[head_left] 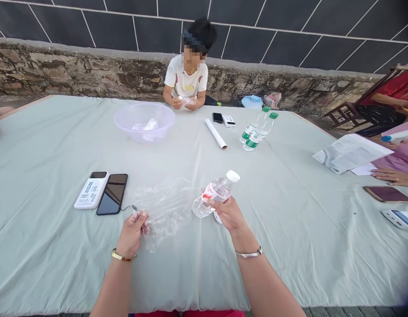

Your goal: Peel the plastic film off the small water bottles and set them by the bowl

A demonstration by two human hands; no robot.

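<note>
My right hand [228, 214] is wrapped round a clear plastic bottle [220, 188] with a white cap and a red-and-white label, tilted over the table. Part of a white object below that hand is mostly hidden. Between my hands a thin clear plastic bag [167, 211] lies crumpled on the cloth. Its left end is pinched in the closed fingers of my left hand [133, 231]. Just beyond my left hand lie a dark phone [112, 194] and a white power bank [91, 191], side by side.
A pale purple basin [144, 110] holds crumpled clear plastic. Farther right are a white roll [216, 134] and two green-capped bottles [256, 135]. Across the table a person [187, 79] holds a small bottle. Papers [354, 152] and another phone [387, 194] lie near people at right.
</note>
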